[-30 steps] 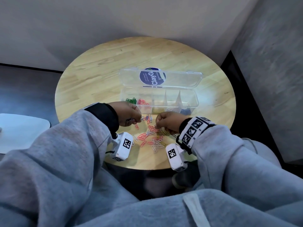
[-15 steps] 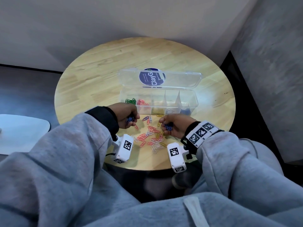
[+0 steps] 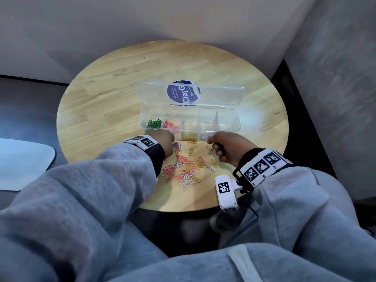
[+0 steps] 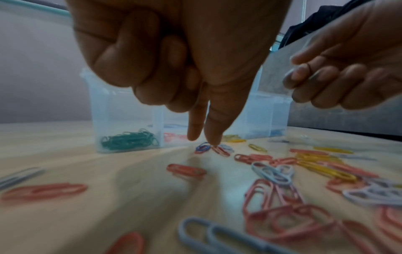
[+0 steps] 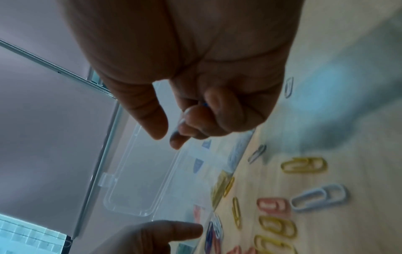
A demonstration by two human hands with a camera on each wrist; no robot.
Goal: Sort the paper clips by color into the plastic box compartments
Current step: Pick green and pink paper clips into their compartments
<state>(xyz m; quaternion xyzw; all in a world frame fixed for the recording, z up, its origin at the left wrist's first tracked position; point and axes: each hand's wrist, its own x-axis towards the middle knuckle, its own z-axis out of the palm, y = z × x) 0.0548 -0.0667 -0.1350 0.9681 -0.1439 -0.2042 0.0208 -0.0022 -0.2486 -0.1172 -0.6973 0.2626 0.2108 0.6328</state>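
Note:
A clear plastic box (image 3: pixel 232 121) lies open on the round wooden table (image 3: pixel 114 94), its lid (image 3: pixel 219 96) folded back. Green clips (image 3: pixel 154 123) fill its leftmost compartment, pink clips (image 3: pixel 168 125) the one beside it. Loose pink, yellow, white and blue clips (image 3: pixel 183 169) are scattered in front of it. My left hand (image 3: pixel 173 138) pinches a blue clip (image 4: pixel 203 147) on the table close to the box's front wall, its other fingers curled in. My right hand (image 3: pixel 211 142) hovers near the box front, curled around dark blue clips (image 3: pixel 220 149); a bit of blue (image 5: pixel 205 104) shows between its fingers.
A white flat object (image 3: pixel 20 163) sits off the table to the left. Walls close in behind and to the right. The table's near edge (image 3: pixel 183 209) is above my grey-trousered knees. A wrist camera block (image 3: pixel 225 192) hangs below my right wrist.
My left hand has turned palm down and reached forward to the clips by the box. My right hand has lifted off the pile toward the box front, still holding blue clips.

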